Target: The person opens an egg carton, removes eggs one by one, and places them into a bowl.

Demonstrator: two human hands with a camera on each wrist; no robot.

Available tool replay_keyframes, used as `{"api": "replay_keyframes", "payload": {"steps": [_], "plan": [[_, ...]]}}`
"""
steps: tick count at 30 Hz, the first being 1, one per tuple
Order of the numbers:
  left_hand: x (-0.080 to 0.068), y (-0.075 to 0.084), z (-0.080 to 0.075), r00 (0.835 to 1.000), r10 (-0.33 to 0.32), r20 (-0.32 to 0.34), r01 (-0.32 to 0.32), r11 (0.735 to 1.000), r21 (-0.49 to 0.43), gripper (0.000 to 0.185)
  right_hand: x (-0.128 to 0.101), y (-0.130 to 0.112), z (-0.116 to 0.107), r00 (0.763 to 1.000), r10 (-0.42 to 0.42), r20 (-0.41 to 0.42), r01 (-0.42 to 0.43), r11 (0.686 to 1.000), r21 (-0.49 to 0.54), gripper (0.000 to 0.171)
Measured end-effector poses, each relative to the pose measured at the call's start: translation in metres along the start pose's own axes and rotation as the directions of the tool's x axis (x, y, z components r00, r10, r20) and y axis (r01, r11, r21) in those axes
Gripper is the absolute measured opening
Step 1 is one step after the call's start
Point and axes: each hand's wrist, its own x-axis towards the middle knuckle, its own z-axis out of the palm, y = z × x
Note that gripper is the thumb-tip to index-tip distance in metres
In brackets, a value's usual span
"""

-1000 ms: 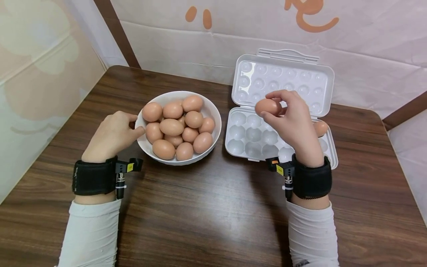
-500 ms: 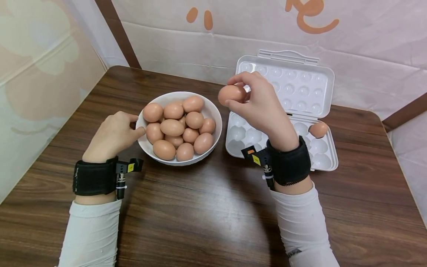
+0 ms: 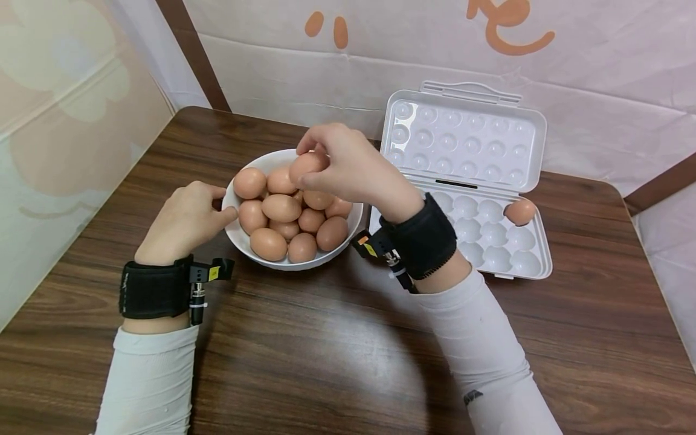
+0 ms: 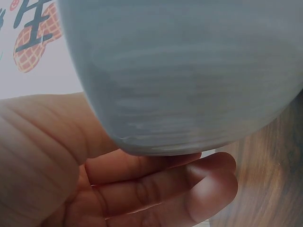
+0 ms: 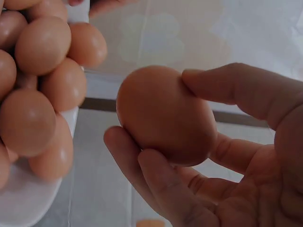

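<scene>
Over the bowl (image 3: 235, 232) my right hand (image 3: 348, 166) pinches one egg (image 3: 306, 166) between thumb and fingertips, just above the heap, while my left hand (image 3: 182, 220) curls against the bowl's left wall, fingers under its curve. If my pinch slackens or I come down hard, I judge the egg could crack on those below or start the pile rolling. I count about eleven eggs in the bowl, one in my fingers, one in the tray (image 3: 492, 238)'s far right corner, one bowl, one open tray.
</scene>
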Motion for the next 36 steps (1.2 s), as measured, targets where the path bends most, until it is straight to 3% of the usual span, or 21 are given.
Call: {"api": "replay_keyframes", "payload": {"steps": [5, 13, 19, 23, 31, 36], "plan": [[0.000, 0.001, 0.000, 1.000, 0.011, -0.006, -0.011, 1.000, 0.000, 0.023, 0.007, -0.008, 0.009, 0.994, 0.000, 0.113, 0.003, 1.000, -0.029, 0.026], [-0.001, 0.001, 0.000, 1.000, 0.013, -0.015, -0.013, 1.000, 0.001, 0.021, 0.008, -0.018, 0.028, 0.959, 0.021, 0.281, -0.012, 0.999, -0.035, 0.005], [-0.001, 0.001, 0.000, 1.000, 0.009, -0.009, -0.009, 1.000, 0.001, 0.020, 0.002, -0.025, 0.039, 0.886, 0.143, 0.441, -0.197, 0.977, 0.079, 0.002], [-0.001, 0.001, 0.000, 1.000, 0.012, -0.009, -0.012, 1.000, -0.002, 0.020, 0.001, -0.027, 0.045, 0.870, 0.193, 0.453, -0.240, 0.970, 0.049, 0.010], [-0.002, 0.003, -0.001, 1.000, 0.004, -0.016, -0.004, 1.000, -0.004, 0.023, -0.004, -0.024, 0.047, 0.878, 0.130, 0.461, -0.242, 0.951, 0.193, 0.034], [-0.001, 0.001, 0.000, 1.000, 0.002, 0.002, -0.002, 1.000, -0.004, 0.024, -0.002, -0.024, 0.050, 0.877, 0.144, 0.459, -0.239, 0.958, 0.156, 0.025]]}}
